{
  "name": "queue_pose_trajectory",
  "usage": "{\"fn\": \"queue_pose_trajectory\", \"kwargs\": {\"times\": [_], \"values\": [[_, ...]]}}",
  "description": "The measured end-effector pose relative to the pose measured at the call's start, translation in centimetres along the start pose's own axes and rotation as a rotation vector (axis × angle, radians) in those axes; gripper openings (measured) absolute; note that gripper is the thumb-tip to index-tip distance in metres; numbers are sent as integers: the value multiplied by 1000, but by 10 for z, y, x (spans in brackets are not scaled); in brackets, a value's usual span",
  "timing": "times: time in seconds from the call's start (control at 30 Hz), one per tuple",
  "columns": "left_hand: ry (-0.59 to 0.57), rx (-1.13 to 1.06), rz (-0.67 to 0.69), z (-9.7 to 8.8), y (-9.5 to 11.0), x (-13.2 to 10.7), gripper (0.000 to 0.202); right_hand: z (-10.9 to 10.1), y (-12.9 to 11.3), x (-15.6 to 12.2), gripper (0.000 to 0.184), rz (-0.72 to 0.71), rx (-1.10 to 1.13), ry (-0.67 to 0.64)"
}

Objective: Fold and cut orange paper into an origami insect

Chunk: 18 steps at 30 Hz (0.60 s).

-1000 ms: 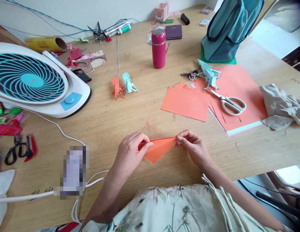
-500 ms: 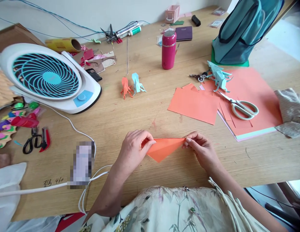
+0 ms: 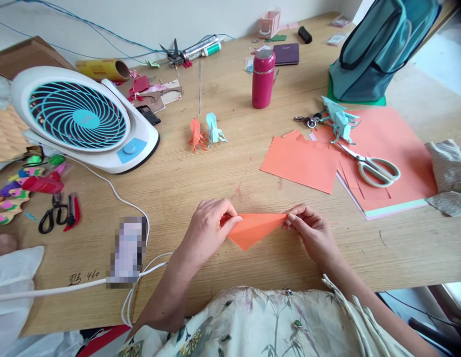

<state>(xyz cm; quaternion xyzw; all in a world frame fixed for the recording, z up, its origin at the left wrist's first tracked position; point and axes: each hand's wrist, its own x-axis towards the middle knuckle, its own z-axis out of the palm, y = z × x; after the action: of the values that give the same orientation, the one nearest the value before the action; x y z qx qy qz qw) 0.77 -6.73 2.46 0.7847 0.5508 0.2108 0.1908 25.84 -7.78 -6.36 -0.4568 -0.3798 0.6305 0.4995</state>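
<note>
An orange sheet of paper (image 3: pixel 255 230), folded into a triangle with its point toward me, is stretched between my two hands near the table's front. My left hand (image 3: pixel 212 225) pinches its left corner, thumb on top. At the right corner, my right hand (image 3: pixel 308 229) grips the paper between thumb and bent fingers. Beyond them stand an orange folded-paper figure (image 3: pixel 196 134) and a light blue one (image 3: pixel 213 129). White-handled scissors (image 3: pixel 375 168) lie on orange paper sheets (image 3: pixel 412 168) to the right, with a teal folded-paper figure (image 3: pixel 340 120) close by.
A white fan (image 3: pixel 85 121) stands at the left, near black-handled scissors (image 3: pixel 54 213). White cables (image 3: pixel 67 289) run past a blurred-out rectangular object (image 3: pixel 127 252). A pink flask (image 3: pixel 263 79) and a teal bag (image 3: pixel 375 59) stand farther back. Another person's hand (image 3: pixel 3 244) shows at the left edge.
The view has shifted slightly, so most things sit a little farther right. Both hands keep their hold on the folded paper, whose top edge looks slightly tilted toward me.
</note>
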Motion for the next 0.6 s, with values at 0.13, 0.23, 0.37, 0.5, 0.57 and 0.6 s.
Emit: {"fn": "queue_pose_trajectory", "kwargs": {"times": [0.13,0.23,0.37,0.5,0.57,0.6], "values": [[20,1,21,0,-2,1,14,-1,1,0,17,0,-4,-2],[17,0,70,2,-6,1,19,-1,2,0,18,-1,-16,11],[5,-6,87,4,-8,2,17,-1,2,1,19,4,-29,28],[-10,-29,69,5,-8,3,15,-2,2,1,21,10,-39,39],[-20,-36,68,4,-8,3,12,-3,3,1,21,5,-49,38],[-28,-40,68,4,-8,3,10,-3,3,1,21,-1,-55,37]]}}
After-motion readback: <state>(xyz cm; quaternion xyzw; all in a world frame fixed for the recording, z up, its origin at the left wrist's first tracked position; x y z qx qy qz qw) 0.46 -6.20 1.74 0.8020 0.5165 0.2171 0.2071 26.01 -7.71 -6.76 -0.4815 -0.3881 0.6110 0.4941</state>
